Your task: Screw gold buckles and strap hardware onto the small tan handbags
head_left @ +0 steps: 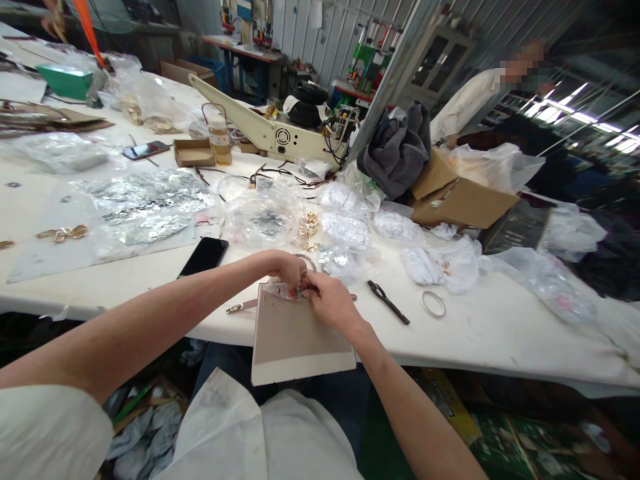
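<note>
A beige flat panel with a white border (295, 337) rests tilted against the front edge of the white table (500, 333) and over my lap. Both hands meet at its top edge. My left hand (289, 268) is closed, pinching the panel's top where a small metal fitting sits. My right hand (327, 300) is closed too, fingers pressed on the same spot, holding a thin dark tool. A metal strap piece (241, 307) lies just left of the panel.
A black phone (204, 257), a dark clip (389, 302) and a metal ring (433, 303) lie nearby. Plastic bags of fittings (345, 233), gold hardware (307, 227), a cardboard box (457, 197) and a cream machine arm (270, 133) fill the table. A person (475, 100) stands far right.
</note>
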A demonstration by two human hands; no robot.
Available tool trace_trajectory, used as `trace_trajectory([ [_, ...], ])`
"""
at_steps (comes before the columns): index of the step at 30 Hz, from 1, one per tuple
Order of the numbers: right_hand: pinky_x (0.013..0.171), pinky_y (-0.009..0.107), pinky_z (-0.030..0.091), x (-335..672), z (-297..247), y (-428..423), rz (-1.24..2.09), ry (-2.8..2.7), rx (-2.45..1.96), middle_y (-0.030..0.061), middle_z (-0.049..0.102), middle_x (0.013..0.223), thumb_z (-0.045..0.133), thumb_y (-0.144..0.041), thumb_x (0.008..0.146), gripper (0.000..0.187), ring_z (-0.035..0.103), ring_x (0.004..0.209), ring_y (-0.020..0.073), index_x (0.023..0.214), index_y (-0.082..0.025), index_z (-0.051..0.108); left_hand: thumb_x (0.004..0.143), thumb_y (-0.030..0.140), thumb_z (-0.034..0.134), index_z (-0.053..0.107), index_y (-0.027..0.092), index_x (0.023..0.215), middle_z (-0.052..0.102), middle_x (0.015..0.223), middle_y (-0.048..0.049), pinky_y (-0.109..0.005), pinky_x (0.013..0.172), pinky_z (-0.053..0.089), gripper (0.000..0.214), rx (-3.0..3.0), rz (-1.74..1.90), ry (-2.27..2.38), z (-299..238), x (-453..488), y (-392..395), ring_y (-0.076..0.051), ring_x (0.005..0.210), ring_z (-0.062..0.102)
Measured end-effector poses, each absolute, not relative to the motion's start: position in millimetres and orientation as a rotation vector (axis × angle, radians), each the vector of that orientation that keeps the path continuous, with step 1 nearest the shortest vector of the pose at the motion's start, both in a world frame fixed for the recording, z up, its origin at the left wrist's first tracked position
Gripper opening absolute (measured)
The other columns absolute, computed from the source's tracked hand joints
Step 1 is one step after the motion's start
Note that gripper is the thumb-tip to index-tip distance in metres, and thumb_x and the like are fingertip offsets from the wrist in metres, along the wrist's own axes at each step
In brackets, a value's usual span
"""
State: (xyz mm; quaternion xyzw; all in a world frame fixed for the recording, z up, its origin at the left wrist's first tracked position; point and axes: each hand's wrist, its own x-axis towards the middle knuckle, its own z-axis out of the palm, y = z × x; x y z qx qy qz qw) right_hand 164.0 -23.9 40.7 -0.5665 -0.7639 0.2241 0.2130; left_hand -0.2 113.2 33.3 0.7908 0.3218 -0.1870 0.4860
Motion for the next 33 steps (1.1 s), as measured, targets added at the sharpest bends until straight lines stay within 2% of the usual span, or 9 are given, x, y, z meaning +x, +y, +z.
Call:
trace_trajectory([
  [5,0.079,0.032,0.048,159,37,-30,0.521,-2.118,-1.629,0.0036,0.077,0.105,0.064,-0.007,0.096,0.023,0.068,0.098,0.0234,0.097,-0.026,0.078,0.047,0.026,0.084,0.076,0.019,0.086,0.075,0.092,-0.0031,-0.038,0.088,0.056,0.04,1.88,-0.471,0.769,36,-5,112,-0.029,0.099,0.065],
  [10,0.072,0.032,0.046,157,35,-40,0.383,-2.161,-1.66,0.006,0.072,0.107,0.065,-0.014,0.103,0.022,0.066,0.094,0.0233,0.1,-0.027,0.082,0.047,0.025,0.081,0.078,0.019,0.088,0.076,0.095,-0.0047,-0.041,0.092,0.054,0.041,1.861,-0.465,0.755,37,-4,111,-0.03,0.101,0.064],
  [14,0.084,0.034,0.053,159,30,-50,0.395,-2.138,-1.539,0.0067,0.072,0.107,0.059,-0.01,0.105,0.027,0.068,0.1,0.024,0.106,-0.025,0.081,0.045,0.025,0.081,0.077,0.02,0.086,0.075,0.091,-0.0038,-0.04,0.088,0.054,0.042,1.833,-0.458,0.752,36,-5,111,-0.029,0.096,0.063],
  [18,0.094,0.036,0.055,161,22,-63,0.379,-2.095,-1.444,0.0081,0.075,0.115,0.054,-0.01,0.108,0.032,0.069,0.108,0.025,0.125,-0.023,0.077,0.044,0.025,0.083,0.076,0.019,0.083,0.074,0.086,-0.0027,-0.038,0.084,0.054,0.041,1.796,-0.468,0.727,33,-5,113,-0.028,0.093,0.063],
  [22,0.091,0.036,0.054,160,10,-69,0.311,-2.089,-1.412,0.0079,0.074,0.109,0.058,-0.016,0.11,0.022,0.069,0.104,0.0249,0.113,-0.022,0.079,0.044,0.024,0.084,0.076,0.019,0.081,0.074,0.085,-0.0024,-0.037,0.082,0.053,0.039,1.773,-0.465,0.708,29,-3,116,-0.028,0.092,0.063],
  [27,0.089,0.036,0.052,157,-1,-63,0.285,-2.054,-1.425,0.0081,0.073,0.106,0.061,-0.019,0.111,0.019,0.068,0.101,0.0248,0.107,-0.021,0.079,0.045,0.022,0.082,0.077,0.018,0.083,0.073,0.08,-0.0006,-0.034,0.077,0.05,0.039,1.731,-0.441,0.693,30,-7,116,-0.025,0.088,0.063],
  [30,0.086,0.035,0.052,154,-1,-64,0.31,-2.021,-1.418,0.0071,0.072,0.105,0.061,-0.015,0.11,0.019,0.067,0.099,0.0242,0.105,-0.022,0.078,0.045,0.023,0.083,0.079,0.018,0.085,0.072,0.077,-0.0001,-0.033,0.074,0.051,0.04,1.742,-0.455,0.689,41,-9,112,-0.024,0.083,0.065],
  [33,0.083,0.034,0.051,151,-3,-65,0.322,-1.977,-1.405,0.0055,0.072,0.104,0.061,-0.007,0.106,0.022,0.067,0.098,0.0236,0.104,-0.023,0.076,0.043,0.03,0.091,0.08,0.019,0.08,0.07,0.072,0.0004,-0.031,0.068,0.05,0.041,1.721,-0.475,0.675,49,-10,108,-0.023,0.079,0.063],
])
